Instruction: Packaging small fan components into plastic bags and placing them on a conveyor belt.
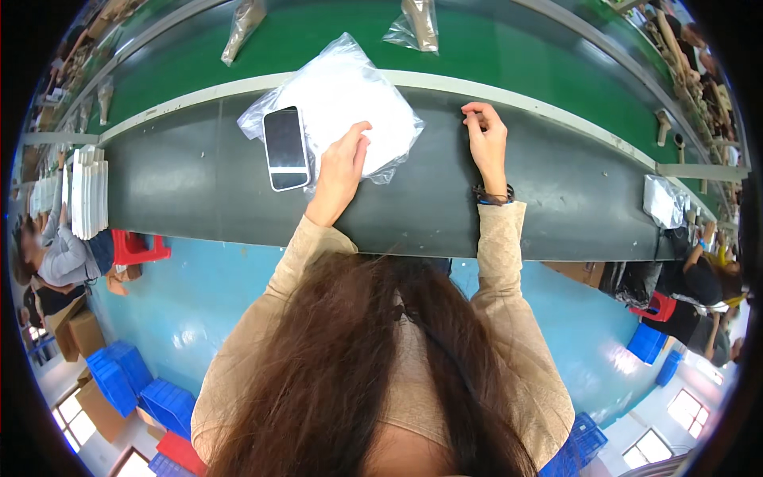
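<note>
Left hand (pixel 340 173): over the near right part of a stack of clear plastic bags (pixel 358 91), fingers bent, thumb close to the forefinger. Cannot tell whether they pinch a layer of plastic or only rest on it. The bags, whitish in the middle, lie under these fingers and spread beyond them and to their left.

Phone (pixel 286 149) in a pale case, dark screen up: left of the left fingers, overlapping the near left edge of the bags.

Right hand (pixel 488 139): well apart from the left, right of the bags, over the dark worktop (pixel 572 183). Fingers loosely curled, nothing seen in them; cannot tell whether thumb and fingertips meet. Dark band (pixel 494 195) at the wrist, behind the fingers.

Beyond both hands' fingers, a green belt (pixel 334 28) carries plastic-wrapped pieces (pixel 421 28). Far left of the left fingers, a white stack (pixel 90 191) stands at the worktop's end.
</note>
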A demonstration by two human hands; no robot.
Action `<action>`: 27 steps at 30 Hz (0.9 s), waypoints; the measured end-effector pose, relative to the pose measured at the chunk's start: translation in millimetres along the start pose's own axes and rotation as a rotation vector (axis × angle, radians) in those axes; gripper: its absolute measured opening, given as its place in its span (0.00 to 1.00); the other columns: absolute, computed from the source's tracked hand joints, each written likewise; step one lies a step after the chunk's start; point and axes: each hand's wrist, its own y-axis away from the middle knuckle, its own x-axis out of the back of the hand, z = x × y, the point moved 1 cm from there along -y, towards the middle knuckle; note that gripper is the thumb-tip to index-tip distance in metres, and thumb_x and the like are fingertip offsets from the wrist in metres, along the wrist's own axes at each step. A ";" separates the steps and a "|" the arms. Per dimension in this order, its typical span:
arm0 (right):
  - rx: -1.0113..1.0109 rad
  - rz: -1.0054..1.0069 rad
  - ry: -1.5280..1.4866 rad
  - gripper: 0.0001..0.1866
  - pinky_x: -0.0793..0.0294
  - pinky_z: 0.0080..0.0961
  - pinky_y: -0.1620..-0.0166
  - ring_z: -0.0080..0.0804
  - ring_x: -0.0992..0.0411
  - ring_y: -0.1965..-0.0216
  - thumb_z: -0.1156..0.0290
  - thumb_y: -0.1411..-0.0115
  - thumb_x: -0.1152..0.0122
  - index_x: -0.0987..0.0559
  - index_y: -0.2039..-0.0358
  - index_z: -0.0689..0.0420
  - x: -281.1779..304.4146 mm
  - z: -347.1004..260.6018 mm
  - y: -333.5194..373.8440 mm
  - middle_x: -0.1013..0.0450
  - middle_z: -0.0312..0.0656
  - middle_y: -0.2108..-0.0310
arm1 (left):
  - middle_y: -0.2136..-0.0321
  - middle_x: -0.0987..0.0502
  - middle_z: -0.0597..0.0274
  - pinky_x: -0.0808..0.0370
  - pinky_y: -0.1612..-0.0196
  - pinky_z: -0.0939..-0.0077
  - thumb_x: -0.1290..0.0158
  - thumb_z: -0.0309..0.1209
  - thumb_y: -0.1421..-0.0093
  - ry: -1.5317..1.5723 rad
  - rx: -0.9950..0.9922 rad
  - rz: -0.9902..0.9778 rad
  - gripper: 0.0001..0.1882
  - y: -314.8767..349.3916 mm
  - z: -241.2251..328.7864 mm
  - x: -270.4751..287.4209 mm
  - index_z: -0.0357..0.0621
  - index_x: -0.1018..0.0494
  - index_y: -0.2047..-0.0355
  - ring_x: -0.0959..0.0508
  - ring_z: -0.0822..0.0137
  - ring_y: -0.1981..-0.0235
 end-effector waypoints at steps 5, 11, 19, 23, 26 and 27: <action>-0.003 0.037 -0.013 0.06 0.27 0.20 0.62 0.21 0.27 0.69 0.79 0.42 0.46 0.21 0.68 0.59 -14.0 -10.6 3.0 0.23 0.37 0.70 | 0.58 0.25 0.48 0.31 0.49 0.60 0.41 0.32 0.45 -0.227 -0.068 -0.138 0.19 8.5 6.3 11.7 0.36 0.28 0.55 0.28 0.48 0.53; 0.235 0.098 -0.179 0.03 0.29 0.22 0.67 0.22 0.29 0.70 0.79 0.44 0.44 0.23 0.70 0.59 -8.1 -48.6 20.1 0.28 0.37 0.72 | 0.68 0.26 0.49 0.30 0.59 0.66 0.49 0.21 0.41 -0.189 -0.175 -0.165 0.04 13.9 3.2 6.6 0.33 0.28 0.66 0.26 0.51 0.64; 1.434 -1.344 -0.648 0.30 0.34 0.29 0.73 0.33 0.34 0.75 0.36 0.38 0.58 0.28 0.70 0.54 149.9 -239.8 111.4 0.37 0.36 0.76 | 0.70 0.26 0.49 0.29 0.60 0.67 0.47 0.20 0.43 -0.177 -0.213 -0.126 0.05 10.0 -9.3 10.1 0.32 0.28 0.66 0.25 0.52 0.67; 1.353 -1.076 -0.117 0.18 0.40 0.22 0.74 0.27 0.37 0.76 0.54 0.33 0.54 0.31 0.74 0.53 209.2 -282.7 164.3 0.41 0.33 0.78 | 0.70 0.26 0.50 0.29 0.60 0.68 0.46 0.20 0.44 -0.104 -0.251 -0.216 0.04 -3.6 13.0 -2.9 0.32 0.28 0.67 0.24 0.53 0.67; 1.336 -0.987 -0.168 0.10 0.41 0.19 0.74 0.24 0.34 0.77 0.71 0.37 0.52 0.29 0.77 0.53 231.6 -279.7 175.6 0.32 0.33 0.76 | 0.71 0.25 0.50 0.28 0.61 0.69 0.46 0.20 0.44 -0.071 -0.201 -0.270 0.04 -7.6 4.0 1.3 0.33 0.27 0.68 0.24 0.55 0.68; 1.318 -0.931 -0.213 0.11 0.42 0.19 0.74 0.23 0.33 0.77 0.71 0.38 0.51 0.28 0.78 0.53 241.0 -275.2 173.5 0.29 0.34 0.75 | 0.71 0.25 0.50 0.28 0.61 0.70 0.46 0.21 0.45 -0.111 -0.234 -0.266 0.04 -6.4 1.1 5.7 0.33 0.27 0.68 0.23 0.57 0.68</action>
